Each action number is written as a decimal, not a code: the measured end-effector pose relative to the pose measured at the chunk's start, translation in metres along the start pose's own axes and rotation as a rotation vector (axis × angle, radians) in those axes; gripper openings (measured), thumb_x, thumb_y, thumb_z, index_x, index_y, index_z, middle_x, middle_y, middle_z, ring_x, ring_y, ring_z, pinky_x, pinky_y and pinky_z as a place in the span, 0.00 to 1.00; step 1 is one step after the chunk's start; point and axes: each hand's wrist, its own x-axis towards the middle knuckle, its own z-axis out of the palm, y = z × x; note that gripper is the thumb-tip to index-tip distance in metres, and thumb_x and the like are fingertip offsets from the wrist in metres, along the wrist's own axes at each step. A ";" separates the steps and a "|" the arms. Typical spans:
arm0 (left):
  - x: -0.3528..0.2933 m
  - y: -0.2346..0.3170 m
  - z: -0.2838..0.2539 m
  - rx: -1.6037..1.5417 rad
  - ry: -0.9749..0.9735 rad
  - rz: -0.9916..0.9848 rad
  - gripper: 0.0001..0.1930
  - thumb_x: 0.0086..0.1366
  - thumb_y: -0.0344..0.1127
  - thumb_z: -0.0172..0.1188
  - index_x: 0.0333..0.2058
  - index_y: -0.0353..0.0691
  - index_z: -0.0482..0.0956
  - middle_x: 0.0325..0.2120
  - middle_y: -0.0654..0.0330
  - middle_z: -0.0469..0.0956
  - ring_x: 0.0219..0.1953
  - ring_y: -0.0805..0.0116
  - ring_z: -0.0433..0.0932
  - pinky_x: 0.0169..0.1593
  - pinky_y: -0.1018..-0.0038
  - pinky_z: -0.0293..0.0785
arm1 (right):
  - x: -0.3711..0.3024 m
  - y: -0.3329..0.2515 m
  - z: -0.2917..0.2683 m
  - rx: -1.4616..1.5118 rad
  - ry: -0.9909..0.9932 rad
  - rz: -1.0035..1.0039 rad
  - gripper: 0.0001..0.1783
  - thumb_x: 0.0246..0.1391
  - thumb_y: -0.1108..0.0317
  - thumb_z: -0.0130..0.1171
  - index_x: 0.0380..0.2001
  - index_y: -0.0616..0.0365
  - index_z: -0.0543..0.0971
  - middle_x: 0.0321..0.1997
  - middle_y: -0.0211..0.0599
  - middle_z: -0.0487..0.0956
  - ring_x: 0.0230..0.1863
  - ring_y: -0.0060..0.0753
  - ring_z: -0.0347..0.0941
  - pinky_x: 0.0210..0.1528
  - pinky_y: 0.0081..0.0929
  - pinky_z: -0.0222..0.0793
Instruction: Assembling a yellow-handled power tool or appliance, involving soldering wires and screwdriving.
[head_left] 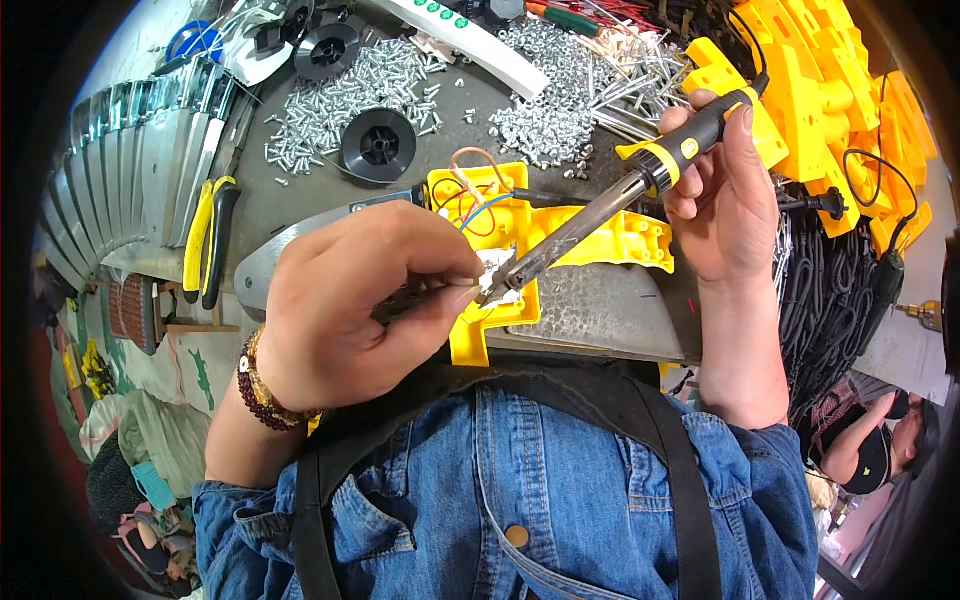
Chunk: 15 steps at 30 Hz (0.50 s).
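Since the work lies just ahead of the blue denim jacket [520, 460], both hands meet over it instead of stretching across the grey surface [590, 310]. The left hand [335, 290] closes thumb and fingertips in a pinch, probably to steady something small; what sits between them is too hidden to tell. The right hand [730, 205] grasps a soldering iron [622, 197] with a long metal barrel by its black-and-yellow handle, presumably to stay clear of heat, slanting its tip down toward the left fingertips. Beneath both hands lies an open yellow plastic housing [620, 238], hollow side up, which seems to leave its tan, red and blue wires [485, 209] within reach. Left of the left hand rest yellow-and-black-handled pliers [197, 240], apparently set aside but near. Beyond the hands, a round black plastic spool [378, 145] sits against heaped silver screws [350, 100]; small silver nuts [545, 130] lie apart, perhaps for easier picking. Beyond the right hand, more yellow plastic parts [810, 110] are piled, likely to free working room.
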 end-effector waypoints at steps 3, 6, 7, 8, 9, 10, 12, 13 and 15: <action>-0.001 -0.002 0.001 -0.005 0.016 0.012 0.13 0.47 0.19 0.68 0.32 0.35 0.77 0.28 0.57 0.81 0.31 0.63 0.81 0.37 0.70 0.76 | -0.001 -0.001 0.003 -0.045 0.030 -0.006 0.20 0.67 0.51 0.52 0.49 0.57 0.73 0.38 0.42 0.81 0.25 0.19 0.72 0.22 0.18 0.67; -0.001 -0.003 0.002 0.004 0.013 0.016 0.13 0.47 0.18 0.68 0.32 0.35 0.78 0.28 0.57 0.81 0.31 0.63 0.81 0.36 0.70 0.76 | -0.002 -0.001 0.004 -0.106 0.078 -0.004 0.18 0.66 0.54 0.56 0.48 0.57 0.73 0.38 0.41 0.82 0.23 0.18 0.72 0.21 0.17 0.67; -0.001 -0.004 0.002 0.002 0.011 0.016 0.13 0.47 0.18 0.68 0.32 0.35 0.78 0.28 0.57 0.81 0.31 0.63 0.81 0.36 0.70 0.76 | -0.001 -0.002 0.004 -0.112 0.081 -0.008 0.18 0.65 0.55 0.57 0.48 0.56 0.72 0.38 0.41 0.81 0.23 0.18 0.72 0.21 0.17 0.67; -0.001 -0.005 0.002 0.005 0.022 0.034 0.13 0.47 0.18 0.67 0.32 0.36 0.78 0.28 0.56 0.81 0.31 0.63 0.81 0.36 0.70 0.76 | -0.001 -0.002 0.004 -0.118 0.083 -0.012 0.17 0.65 0.56 0.58 0.48 0.56 0.72 0.38 0.41 0.81 0.23 0.18 0.72 0.21 0.17 0.67; -0.001 -0.006 0.002 0.009 0.033 0.051 0.13 0.46 0.18 0.67 0.32 0.36 0.78 0.27 0.56 0.81 0.30 0.63 0.81 0.36 0.70 0.76 | 0.000 -0.002 0.005 -0.118 0.085 -0.011 0.17 0.65 0.56 0.58 0.48 0.56 0.72 0.38 0.41 0.81 0.23 0.18 0.72 0.21 0.17 0.67; -0.001 -0.006 0.002 0.008 0.031 0.051 0.13 0.46 0.18 0.67 0.32 0.36 0.78 0.27 0.56 0.81 0.30 0.63 0.81 0.36 0.70 0.76 | 0.000 -0.002 0.005 -0.129 0.092 -0.008 0.17 0.65 0.56 0.58 0.48 0.56 0.72 0.38 0.41 0.81 0.23 0.17 0.72 0.21 0.17 0.67; -0.001 -0.009 0.003 0.011 0.035 0.077 0.13 0.47 0.18 0.67 0.32 0.37 0.78 0.27 0.57 0.81 0.30 0.64 0.81 0.35 0.71 0.76 | 0.000 -0.003 0.005 -0.143 0.099 -0.005 0.18 0.65 0.55 0.58 0.48 0.56 0.72 0.38 0.41 0.81 0.23 0.17 0.72 0.21 0.17 0.67; -0.002 -0.010 0.004 0.010 0.035 0.077 0.13 0.47 0.18 0.67 0.32 0.37 0.78 0.27 0.57 0.81 0.30 0.64 0.81 0.35 0.71 0.76 | 0.000 -0.003 0.005 -0.150 0.111 -0.001 0.18 0.64 0.55 0.58 0.48 0.56 0.72 0.38 0.40 0.81 0.23 0.17 0.72 0.21 0.16 0.67; -0.002 -0.010 0.006 -0.020 0.066 0.086 0.13 0.47 0.18 0.68 0.32 0.37 0.78 0.26 0.57 0.81 0.29 0.64 0.81 0.34 0.70 0.76 | 0.000 -0.003 0.006 -0.154 0.119 0.006 0.18 0.64 0.55 0.58 0.48 0.56 0.72 0.38 0.40 0.81 0.23 0.17 0.72 0.21 0.16 0.67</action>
